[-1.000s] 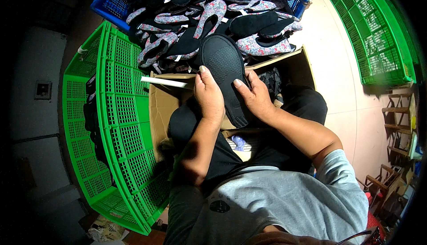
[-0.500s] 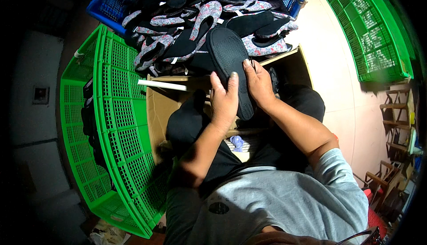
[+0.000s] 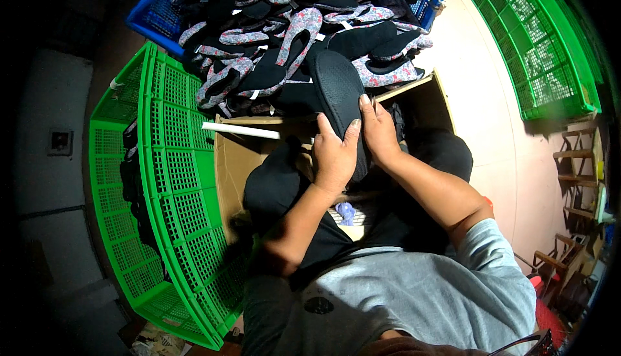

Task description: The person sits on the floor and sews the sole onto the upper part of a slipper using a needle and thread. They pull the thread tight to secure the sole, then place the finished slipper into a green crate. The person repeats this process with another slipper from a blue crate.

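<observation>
A black shoe sole is held up lengthwise between my two hands, over the open cardboard box and my lap. My left hand grips its left edge, thumb pressed on the surface that faces me. On the other edge, my right hand is closed with its thumb on top; the fingers behind the sole are hidden. Just beyond the sole's far end lies a heap of slipper uppers, some flowered grey and pink, some black. Whether anything is attached to the sole's far side cannot be seen.
The heap fills a blue crate. A green mesh crate stands at my left, another green crate at far right. A white strip lies across the cardboard box. A purple crumpled item sits between my legs.
Both hands have drawn the sole slightly nearer and to the right. The sole has turned about its length, so its textured face now shows at a slant.
</observation>
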### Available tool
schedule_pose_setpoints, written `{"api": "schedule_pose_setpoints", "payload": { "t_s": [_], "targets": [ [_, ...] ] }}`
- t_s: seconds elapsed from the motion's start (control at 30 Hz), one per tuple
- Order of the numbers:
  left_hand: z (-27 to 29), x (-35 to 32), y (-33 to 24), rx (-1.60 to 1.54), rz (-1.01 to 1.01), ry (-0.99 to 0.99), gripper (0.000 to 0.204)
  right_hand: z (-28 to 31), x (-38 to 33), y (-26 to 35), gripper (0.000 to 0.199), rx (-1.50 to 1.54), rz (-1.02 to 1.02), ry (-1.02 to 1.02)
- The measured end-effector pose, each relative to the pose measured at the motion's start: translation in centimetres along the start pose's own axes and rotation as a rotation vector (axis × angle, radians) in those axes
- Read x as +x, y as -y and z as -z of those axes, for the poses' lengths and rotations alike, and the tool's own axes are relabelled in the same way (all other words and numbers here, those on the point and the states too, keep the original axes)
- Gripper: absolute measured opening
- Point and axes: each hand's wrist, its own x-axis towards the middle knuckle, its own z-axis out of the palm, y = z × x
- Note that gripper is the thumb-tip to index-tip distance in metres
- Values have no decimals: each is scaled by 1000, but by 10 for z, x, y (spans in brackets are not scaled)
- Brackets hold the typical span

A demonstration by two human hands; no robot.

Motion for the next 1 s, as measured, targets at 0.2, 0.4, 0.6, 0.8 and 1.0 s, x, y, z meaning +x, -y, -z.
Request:
{"api": "schedule_pose_setpoints", "payload": {
  "t_s": [0.2,0.4,0.6,0.8,1.0],
  "targets": [
    [1,7,19,-181,41,-5,46,-3,-5,0,41,298,-312,97],
    [2,12,34,-303,135,94,73,-2,-14,13,38,415,-412,153],
    [2,14,34,-321,145,135,70,-2,-13,11,39,416,-424,129],
    [6,13,24,-302,159,132,46,-1,-14,10,38,387,-394,127],
    [7,8,18,12,-55,-32,45,-3,-9,-6,37,232,-272,82]
  ]
}}
